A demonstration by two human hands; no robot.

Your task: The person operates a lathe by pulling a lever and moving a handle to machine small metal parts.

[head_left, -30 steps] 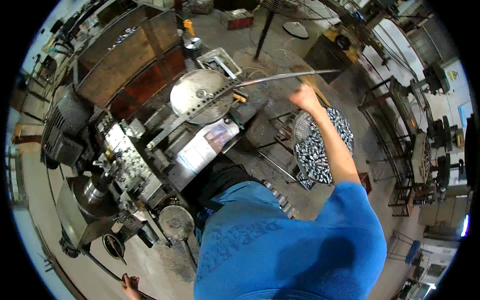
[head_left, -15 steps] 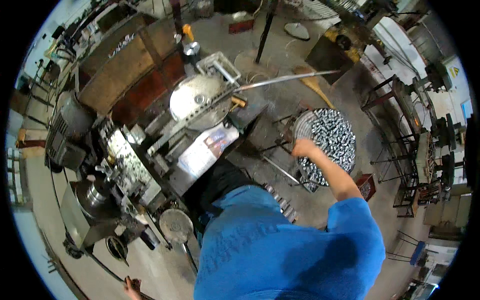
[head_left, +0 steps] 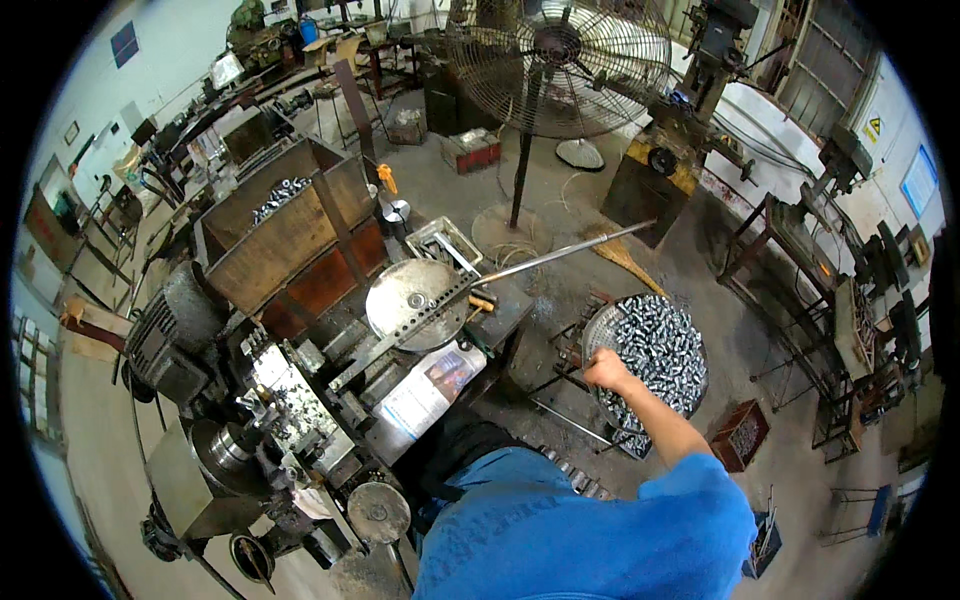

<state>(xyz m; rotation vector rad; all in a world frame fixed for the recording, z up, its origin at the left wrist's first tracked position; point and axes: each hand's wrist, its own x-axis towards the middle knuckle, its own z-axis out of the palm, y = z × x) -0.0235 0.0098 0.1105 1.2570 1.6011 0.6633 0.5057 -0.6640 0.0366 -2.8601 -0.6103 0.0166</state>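
Observation:
My right hand [head_left: 605, 370] is over the left part of a round basin [head_left: 603, 333], its fingers curled closed. Whatever they may hold is hidden. Small shiny metal cylinders [head_left: 662, 350] are heaped in the basin, mostly to the right of that hand. My left hand is out of the picture. On the left stands a lathe-like machine with a bright round chuck [head_left: 232, 445] and a bed covered in metal chips [head_left: 298, 397]. A long metal bar [head_left: 562, 251] slants across a round metal plate [head_left: 400, 290], beside a printed plastic bag [head_left: 425, 395].
A large fan [head_left: 556, 45] on a post rises ahead. Behind the machine stands a rusty bin [head_left: 290, 240] with metal parts inside. A broom [head_left: 625, 262] lies beyond the basin, and a small reddish box [head_left: 740, 436] sits to its right. Machine benches [head_left: 790, 240] line the right side.
The view has tilted up, so the fan and far walls show and everything sits lower. My left hand, earlier at a dark bar at the lower left, has left the picture. My right hand stays at the basin.

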